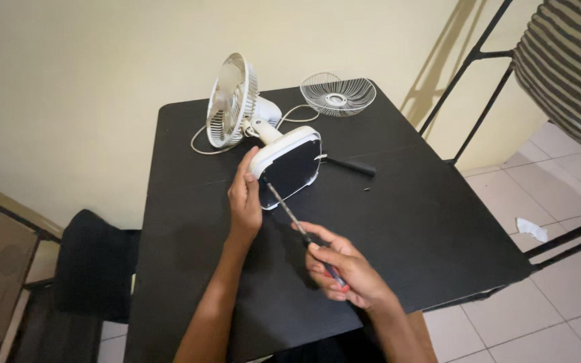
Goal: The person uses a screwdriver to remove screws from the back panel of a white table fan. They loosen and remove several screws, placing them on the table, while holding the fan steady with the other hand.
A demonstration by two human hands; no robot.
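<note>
Head view, single frame. Item: small white desk fan, tipped over at upper centre of a black table, grille toward the upper left, dark underside of its base turned toward the lower right. Left hand, fingers closed around the base's left edge, steadying it. Right hand, lower centre, fingers gripping the red handle of a screwdriver. Screwdriver's long axis runs from lower right to upper left; tip points up-left and meets the base's lower left corner, just beside the left thumb. Left hand is nearer the base. Also present: detached wire fan guard at upper centre; dark second tool lying right of the base; white cord.
</note>
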